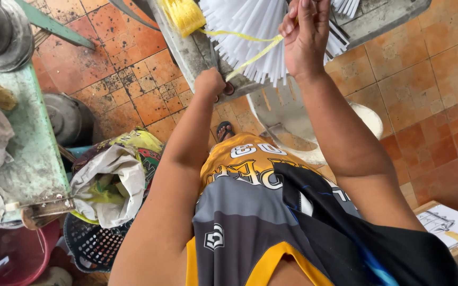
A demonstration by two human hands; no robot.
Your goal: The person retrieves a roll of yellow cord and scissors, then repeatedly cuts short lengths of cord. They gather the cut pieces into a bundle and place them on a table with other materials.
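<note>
Smooth, glossy white plastic bristles (255, 37) are fanning beside a bundle of shiny yellow plastic fibre (184, 15). A thin yellow plastic strand (250, 53) is running to the right hand (306, 37). The bench (192, 53) beneath is showing rough, worn wood. Matt, stained terracotta tiles (133, 63) are covering the floor. A dull grey metal pot (67, 116) is looking scuffed.

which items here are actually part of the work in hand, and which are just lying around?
In use:
- right hand pinching the yellow strand
- left hand braced on the grey bench
- white bristle bundle
- yellow fibre bunch

Lying about:
- crumpled sack in a black basket
- green table
- metal pot
- red tub
- printed box
</note>
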